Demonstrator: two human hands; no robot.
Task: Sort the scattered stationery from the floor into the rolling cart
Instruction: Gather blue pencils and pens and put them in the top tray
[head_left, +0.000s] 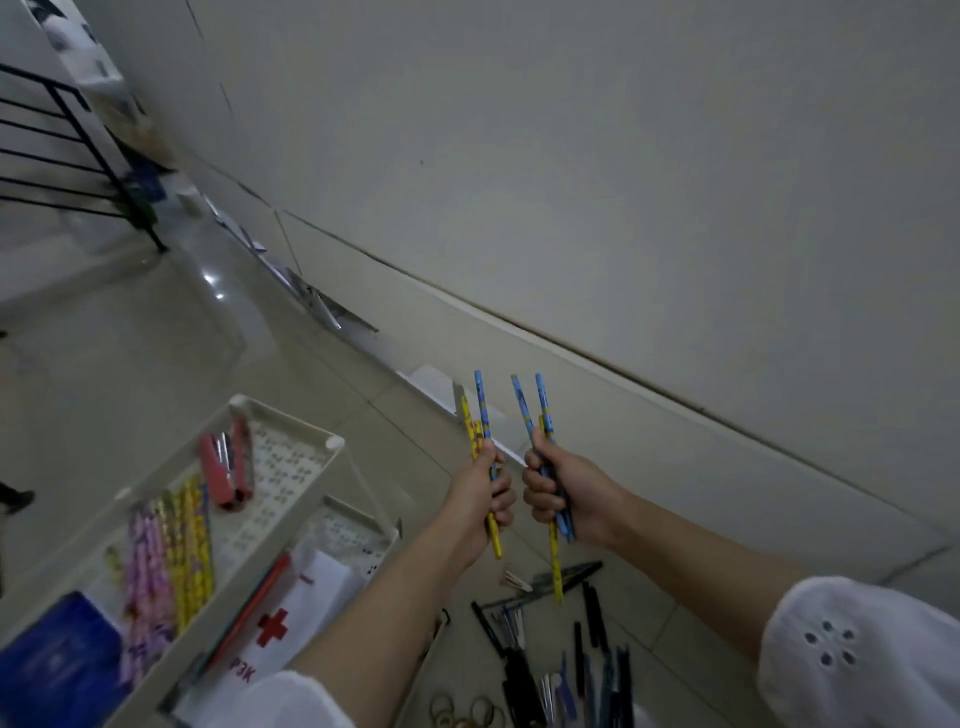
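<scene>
Part-way through, by the look of it. Already lying in the top tray of the rolling cart (289, 418): a row of sorted pencils (176, 551) in purple and yellow, red staplers (228, 467) beyond them, a blue booklet (52, 670) at the near end. On the tier below, a white pouch (296, 613) with a red cross.

Gripping a few pencils in each fist, held up to the right of the cart and not yet over it. Left hand (480, 493) curled tight round a yellow-and-blue bunch (482, 405); right hand (563, 493) curled round a mostly blue bunch (544, 405), one yellow pencil hanging lower (exact count unclear, shafts overlapping). Fists near each other, just apart.

Left to collect from the floor (156, 338): black pens (519, 675) in a loose heap under the forearms, rubber bands (467, 712) at the bottom edge, some small clips (too blurred to sort by kind). Judged well short of finished.

Surroundings: plain wall close ahead, papers (311, 304) along its foot, black railing (78, 135) far left. Nothing seen between fists and tray. Likeliest snag: fitting the new pencils beside the existing row without scattering it.
</scene>
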